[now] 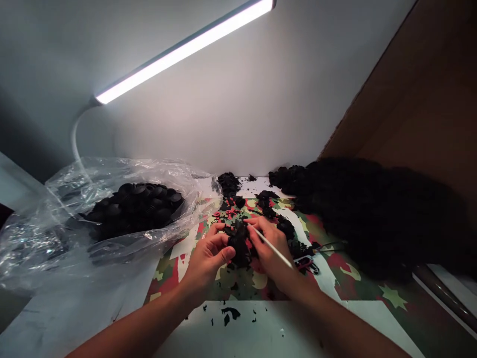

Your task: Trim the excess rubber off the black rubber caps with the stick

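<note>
My left hand [208, 253] is closed around a black part [240, 243], thumb on its near side and fingers behind it; its exact kind is unclear in the dark. In my right hand [270, 246] is a slim white stick-like tool [274, 247], pinched like a pen, with its far end touching or close to the black part. Black scraps [227, 214] lie around both hands on a red, green and cream patterned sheet [164, 271]. Just right of my right hand is a pair of scissors or similar looped tool [307, 264], partly hidden.
A clear plastic bag [33, 243] on the left holds many black round caps [137, 209]. To the right rises a large dark heap [365, 214] beside a cardboard panel [421, 99]. Overhead hangs a lit lamp bar [186, 52] on a bent neck. Black shreds [231, 313] dot the near white surface.
</note>
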Action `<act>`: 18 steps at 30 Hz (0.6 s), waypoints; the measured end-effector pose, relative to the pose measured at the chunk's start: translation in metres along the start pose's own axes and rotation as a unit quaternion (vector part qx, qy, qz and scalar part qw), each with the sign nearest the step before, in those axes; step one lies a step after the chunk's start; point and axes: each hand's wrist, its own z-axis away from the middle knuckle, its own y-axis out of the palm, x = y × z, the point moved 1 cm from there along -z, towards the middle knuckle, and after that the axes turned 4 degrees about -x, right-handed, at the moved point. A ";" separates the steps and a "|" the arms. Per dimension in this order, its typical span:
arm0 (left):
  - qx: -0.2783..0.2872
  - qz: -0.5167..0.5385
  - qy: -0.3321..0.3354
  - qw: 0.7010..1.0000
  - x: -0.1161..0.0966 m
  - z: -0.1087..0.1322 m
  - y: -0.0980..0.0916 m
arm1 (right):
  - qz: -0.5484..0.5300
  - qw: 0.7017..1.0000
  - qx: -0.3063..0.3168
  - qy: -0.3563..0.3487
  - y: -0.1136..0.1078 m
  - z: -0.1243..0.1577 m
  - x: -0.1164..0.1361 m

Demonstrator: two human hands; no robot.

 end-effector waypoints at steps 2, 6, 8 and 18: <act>0.030 0.041 -0.039 0.998 -0.002 0.000 0.001 | 0.000 0.999 -0.001 0.040 -0.008 -0.006 -0.001; 0.054 0.103 -0.146 0.982 -0.002 -0.004 -0.001 | -0.014 0.997 0.017 0.076 -0.019 -0.011 0.001; 0.039 0.106 -0.154 0.982 -0.002 -0.006 -0.003 | -0.040 0.994 0.051 0.086 -0.021 -0.011 0.001; -0.047 -0.005 -0.127 0.991 0.001 -0.006 -0.004 | -0.146 0.983 0.098 -0.047 -0.023 -0.003 0.008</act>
